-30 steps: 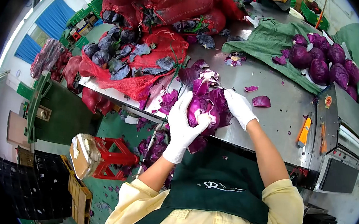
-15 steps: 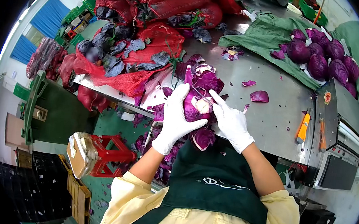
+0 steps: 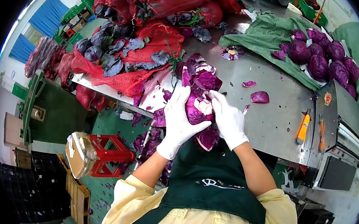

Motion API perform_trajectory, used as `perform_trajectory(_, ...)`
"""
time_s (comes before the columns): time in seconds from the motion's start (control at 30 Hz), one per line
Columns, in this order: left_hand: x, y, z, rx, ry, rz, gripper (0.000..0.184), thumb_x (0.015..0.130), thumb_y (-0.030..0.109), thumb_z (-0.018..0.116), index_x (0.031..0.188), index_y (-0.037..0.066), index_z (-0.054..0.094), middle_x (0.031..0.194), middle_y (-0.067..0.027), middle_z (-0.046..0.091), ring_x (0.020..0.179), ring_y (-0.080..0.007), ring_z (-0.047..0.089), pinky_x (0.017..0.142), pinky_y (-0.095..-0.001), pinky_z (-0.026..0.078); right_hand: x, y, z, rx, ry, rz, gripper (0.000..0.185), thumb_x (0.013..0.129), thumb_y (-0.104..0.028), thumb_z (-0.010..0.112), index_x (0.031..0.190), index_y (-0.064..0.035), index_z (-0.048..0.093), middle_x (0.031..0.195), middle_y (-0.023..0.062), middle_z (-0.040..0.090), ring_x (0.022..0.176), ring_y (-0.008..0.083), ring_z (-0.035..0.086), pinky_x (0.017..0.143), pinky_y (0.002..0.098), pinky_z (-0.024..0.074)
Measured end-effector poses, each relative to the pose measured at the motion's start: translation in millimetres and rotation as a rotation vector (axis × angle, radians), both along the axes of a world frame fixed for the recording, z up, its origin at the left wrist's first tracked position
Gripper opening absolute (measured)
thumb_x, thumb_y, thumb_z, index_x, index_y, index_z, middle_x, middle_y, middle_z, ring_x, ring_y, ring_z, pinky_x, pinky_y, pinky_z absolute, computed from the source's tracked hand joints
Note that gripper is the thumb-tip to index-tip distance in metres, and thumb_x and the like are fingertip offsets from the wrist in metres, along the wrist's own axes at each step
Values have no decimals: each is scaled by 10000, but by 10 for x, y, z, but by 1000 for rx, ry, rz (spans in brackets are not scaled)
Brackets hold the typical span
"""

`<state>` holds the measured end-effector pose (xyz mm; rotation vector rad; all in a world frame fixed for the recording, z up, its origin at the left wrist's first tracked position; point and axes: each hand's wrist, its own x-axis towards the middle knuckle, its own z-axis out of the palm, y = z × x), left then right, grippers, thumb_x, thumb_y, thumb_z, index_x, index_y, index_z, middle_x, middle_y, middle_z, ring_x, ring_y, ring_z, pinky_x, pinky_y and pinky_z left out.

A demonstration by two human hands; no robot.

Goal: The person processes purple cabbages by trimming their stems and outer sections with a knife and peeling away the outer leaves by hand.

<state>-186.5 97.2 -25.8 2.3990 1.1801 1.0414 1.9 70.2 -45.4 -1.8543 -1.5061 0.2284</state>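
Currently: red cabbage between two gloved hands, pale stem exposed

Red cabbage [image 3: 194, 113]: rounded, glossy purple, with a ragged whitish stem end; located at the near edge of the brushed-metal table [image 3: 275, 130], just beside loose, curling leaves [image 3: 207, 80]. Left hand [image 3: 178, 124], in a smooth white glove, grasps it from the left, thumb spread across the lower face. Right hand [image 3: 229, 122], gloved alike, has its fingers against the right side by the stem; cannot tell whether they pinch a leaf.

Left: coarse red mesh sack [image 3: 124, 84] under dull, blue-grey outer leaves [image 3: 136, 44]. Right: wrinkled green woven cloth [image 3: 263, 42] bearing shiny, near-spherical cabbages [image 3: 318, 67]; orange-handled knife [image 3: 303, 130] flat on the metal.
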Motion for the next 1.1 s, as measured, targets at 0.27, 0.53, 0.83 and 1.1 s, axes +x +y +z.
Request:
perform_trajectory(0.27, -161, -3, -324, -81, -288, -2, 1158, 597, 281, 965, 1503, -23, 312, 1490, -183, 393, 1387, -312, 404, 1178, -437, 313, 288, 166, -59, -280, 222, -13, 465, 1078, -426, 343, 1283, -106, 611, 1195, 198, 675, 1126, 360, 631, 932, 438, 487)
perform_trajectory(0.53, -77, -153, -292, -160, -316, 178, 1167, 635, 288, 958, 1527, -13, 268, 1478, -172, 368, 1376, -297, 384, 1178, -423, 291, -321, -328, 39, 286, 1, 121, 476, 1010, -296, 566, 1444, -106, 517, 839, 154, 719, 676, 337, 688, 597, 428, 522)
perform_trajectory(0.83, 81, -264, -263, 16, -247, 297, 1153, 576, 330, 967, 1496, -2, 357, 1432, -233, 424, 1334, -399, 427, 1126, -490, 341, -412, -364, 22, 150, -226, 63, 599, 967, -299, 627, 1485, -47, 462, 611, 90, 608, 518, 257, 627, 468, 395, 461)
perform_trajectory(1.1, 283, -352, -234, 41, -235, 434, 1137, 594, 273, 957, 1508, 7, 336, 1455, -233, 411, 1343, -406, 401, 1140, -502, 312, -334, -198, 5, 36, 209, -26, 412, 1039, -347, 491, 1349, -97, 598, 892, 220, 708, 755, 418, 669, 696, 479, 526)
